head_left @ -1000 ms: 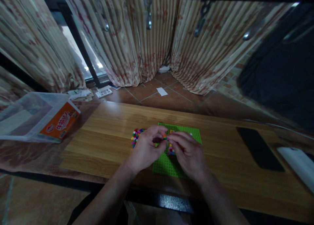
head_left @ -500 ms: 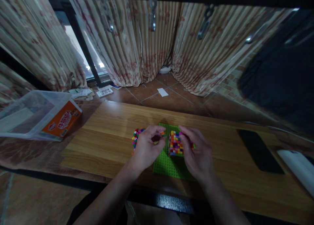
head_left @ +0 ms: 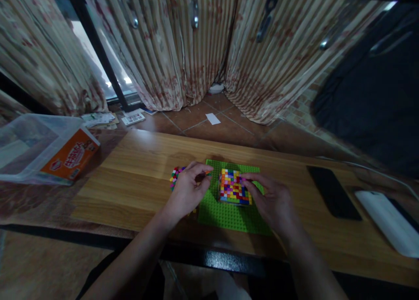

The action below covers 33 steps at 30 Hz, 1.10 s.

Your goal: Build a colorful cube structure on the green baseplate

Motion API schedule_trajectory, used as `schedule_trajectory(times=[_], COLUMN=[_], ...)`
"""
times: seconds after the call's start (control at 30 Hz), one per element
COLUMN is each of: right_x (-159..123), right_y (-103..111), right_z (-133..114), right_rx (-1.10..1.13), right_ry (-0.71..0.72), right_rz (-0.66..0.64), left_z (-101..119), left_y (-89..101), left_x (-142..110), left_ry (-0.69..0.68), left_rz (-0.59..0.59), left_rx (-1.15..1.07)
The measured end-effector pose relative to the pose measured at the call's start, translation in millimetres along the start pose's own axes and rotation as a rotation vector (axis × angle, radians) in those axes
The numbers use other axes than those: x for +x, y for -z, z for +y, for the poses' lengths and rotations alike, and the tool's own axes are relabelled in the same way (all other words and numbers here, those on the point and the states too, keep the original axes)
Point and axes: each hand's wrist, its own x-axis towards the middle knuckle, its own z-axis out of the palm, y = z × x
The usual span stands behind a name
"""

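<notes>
A green studded baseplate lies on the wooden tabletop, bearing a block of many-coloured building bricks. My right hand reaches in from the right, thumb and forefinger pinching a small pink brick at the top of the block. Over the baseplate's left edge is my left hand, its fingers curled around a small orange-and-green brick piece; whether that is one brick or two I cannot tell. Loose bricks lie in a pile partly hidden behind my left hand.
A clear plastic bin with an orange label stands at the far left. On the right lie a black phone-like slab and a white oblong device. Striped curtains hang beyond the table.
My right hand has drawn back slightly to the right, uncovering more of the brick block, and holds the pink brick on top. My left hand stays beside it. The whole view has shifted a little.
</notes>
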Motion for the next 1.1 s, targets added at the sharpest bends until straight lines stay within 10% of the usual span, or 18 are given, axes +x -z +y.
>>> schedule_trajectory(times=[1.1], right_x=[4], right_y=[-10], right_z=[11], right_rx=[0.185], right_ry=[-0.138], right_rz=[-0.023], left_z=[-1], left_y=[0.6], left_x=[1], left_ry=[-0.006], left_rz=[-0.02], left_rx=[0.008])
